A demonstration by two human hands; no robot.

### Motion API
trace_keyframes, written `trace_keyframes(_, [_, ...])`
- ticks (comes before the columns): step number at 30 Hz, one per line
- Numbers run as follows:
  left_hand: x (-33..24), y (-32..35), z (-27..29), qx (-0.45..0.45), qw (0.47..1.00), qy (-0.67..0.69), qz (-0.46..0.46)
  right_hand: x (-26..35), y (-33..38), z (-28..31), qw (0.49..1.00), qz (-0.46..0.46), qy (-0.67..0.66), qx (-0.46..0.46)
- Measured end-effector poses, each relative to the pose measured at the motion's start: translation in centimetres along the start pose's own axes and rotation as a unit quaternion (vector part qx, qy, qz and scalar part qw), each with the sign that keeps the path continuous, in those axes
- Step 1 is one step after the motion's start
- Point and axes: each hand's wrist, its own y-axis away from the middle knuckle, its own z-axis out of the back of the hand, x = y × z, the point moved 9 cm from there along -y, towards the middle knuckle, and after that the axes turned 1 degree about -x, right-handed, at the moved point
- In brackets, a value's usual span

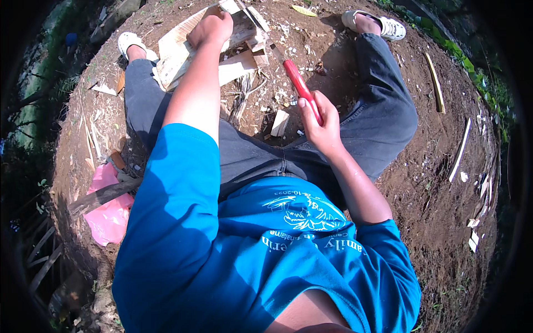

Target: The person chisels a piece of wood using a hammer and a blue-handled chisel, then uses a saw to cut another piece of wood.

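My left hand (211,30) reaches out to the far left, its fingers curled at the upper edge of a pale wooden box (179,45) of rough boards. The exact grip of the fingertips is hidden behind the hand. My right hand (323,123) is wrapped round the red handle of a knife (297,79), held at a slant over the ground between my legs. Its metal blade points away and left, with the tip close to the right side of the box. Under the box's near side lies a flat board (237,67).
A small wood block (280,123) and many shavings lie on the brown soil between my legs. A pink plastic bag (105,213) sits at the left under a dark stick (102,197). Thin wooden strips (435,83) lie at the right. Plants border the ground.
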Motion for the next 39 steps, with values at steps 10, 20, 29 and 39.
trace_keyframes(10, [-1.3, 1.6, -0.5, -0.010, 0.997, -0.030, -0.071, -0.2, -6.7, -0.9, 0.999, 0.014, -0.024, -0.026])
trace_keyframes(20, [-1.1, 1.3, 1.9, 0.001, 1.000, 0.017, 0.012, -2.2, -1.2, 0.1, 1.000, -0.012, -0.014, -0.007])
trace_keyframes(29, [-0.2, 1.6, 0.4, 0.024, 0.998, -0.043, -0.029, -1.8, -2.2, 0.1, 0.999, -0.001, -0.038, 0.001])
trace_keyframes(39, [-1.4, 1.9, 3.4, -0.004, 1.000, 0.026, 0.009, -2.6, -3.3, -1.3, 0.999, 0.001, -0.031, -0.017])
